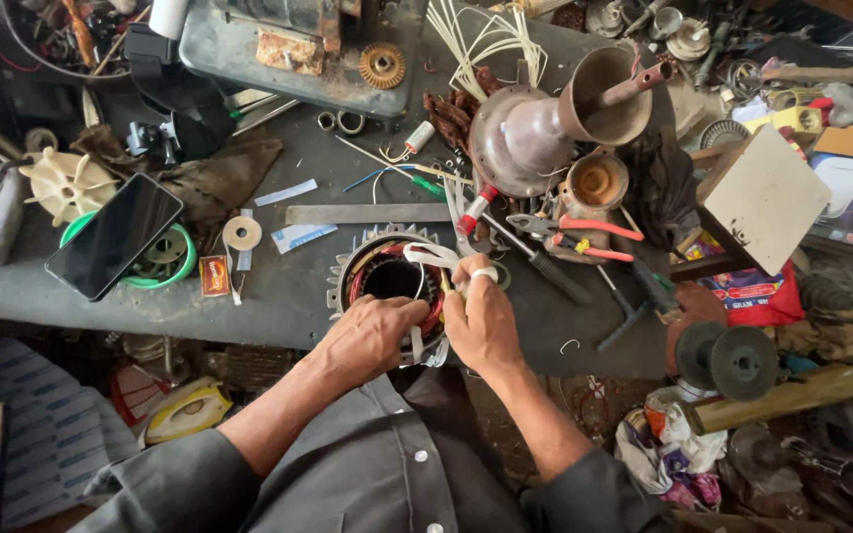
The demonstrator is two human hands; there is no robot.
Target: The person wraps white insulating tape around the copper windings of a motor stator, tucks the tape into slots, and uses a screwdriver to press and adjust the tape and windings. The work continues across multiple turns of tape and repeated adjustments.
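1. Workbench (pixel 278 296): dark grey, cluttered, spans the view from 9 to 3 o'clock; its near edge runs just above the person's forearms.
2. Metal funnel-shaped housing (pixel 530 138): sits at 12 o'clock from the hands, a brown cup with a rod beside it at 1 o'clock.
3. Motor stator (pixel 387 281): round, finned rim, red and copper windings inside; sits at centre of the bench near its front edge, under both hands.
4. Black phone (pixel 116 235): lies screen-up at 9 o'clock from the stator, resting on a green ring.
5. Left hand (pixel 372 336): at 6 o'clock on the stator, fingers curled down over the rim and windings, pressing on them; what lies beneath the palm cannot be seen.
6. Right hand (pixel 481 321): at 4 o'clock on the stator, fingers pinched closed on a white tape strip (pixel 431 255) that loops across the stator's top from 1 o'clock.
7. Red-handled pliers (pixel 584 237): lie at 2 o'clock from the right hand, near but apart.
8. Tape roll (pixel 242 233): small, pale, at 10 o'clock from the stator.
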